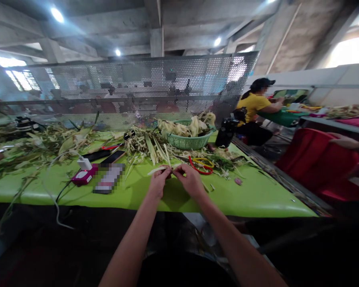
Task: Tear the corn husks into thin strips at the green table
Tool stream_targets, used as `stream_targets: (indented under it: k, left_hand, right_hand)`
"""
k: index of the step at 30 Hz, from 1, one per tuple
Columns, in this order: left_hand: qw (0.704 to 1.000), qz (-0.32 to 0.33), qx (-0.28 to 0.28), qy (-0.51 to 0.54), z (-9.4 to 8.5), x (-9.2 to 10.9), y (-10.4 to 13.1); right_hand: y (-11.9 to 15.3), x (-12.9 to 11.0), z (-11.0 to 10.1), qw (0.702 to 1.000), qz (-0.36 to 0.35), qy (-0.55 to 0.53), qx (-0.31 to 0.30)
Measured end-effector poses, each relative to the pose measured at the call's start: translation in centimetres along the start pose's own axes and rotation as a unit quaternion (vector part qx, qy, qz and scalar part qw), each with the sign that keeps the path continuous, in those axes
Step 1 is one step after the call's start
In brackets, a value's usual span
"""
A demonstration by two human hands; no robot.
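Note:
Pale husk strips (156, 170) stick out to the left and upward from the fingers of my left hand (160, 179), which is closed on them. Close beside it, my right hand (189, 176) has its thumb and fingers pinched together near the strips' end; what lies between them is too small to make out. Both hands are just above the green tabletop (173, 197). Scissors with red and yellow handles (202, 169) lie right of my right hand. A green basket (189, 141) of dried husks stands behind the hands, with a heap of husk strips (145, 145) to its left.
Left on the table are a purple power block (84, 175) with a white charger and cable, a phone (110, 178), a dark phone (113, 157) and loose husks (56, 139). A black container (225, 133) stands right of the basket. A person in yellow (253, 105) sits beyond a red chair (306, 161).

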State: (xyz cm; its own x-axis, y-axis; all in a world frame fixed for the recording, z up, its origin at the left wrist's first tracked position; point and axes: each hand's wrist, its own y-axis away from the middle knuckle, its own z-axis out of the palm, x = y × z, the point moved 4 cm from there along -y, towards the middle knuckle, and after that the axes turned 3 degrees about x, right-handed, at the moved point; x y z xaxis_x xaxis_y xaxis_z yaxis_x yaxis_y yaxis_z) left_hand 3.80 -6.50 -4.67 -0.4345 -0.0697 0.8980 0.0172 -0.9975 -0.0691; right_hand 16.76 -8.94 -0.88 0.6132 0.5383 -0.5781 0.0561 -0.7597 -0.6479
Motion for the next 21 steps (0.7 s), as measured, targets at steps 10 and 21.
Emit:
stream_targets:
  k: [10,21]
  left_hand:
    - [1.0,-0.013,-0.015,-0.009,0.1,-0.1,0.1]
    - [0.99,0.023,-0.097,-0.097,1.1,0.2,0.7]
  right_hand:
    - [-0.4,1.6,0.2,0.96,0.149,-0.237,-0.007]
    - [-0.6,2.4,-0.1,0.949,0.162,-0.265,0.056]
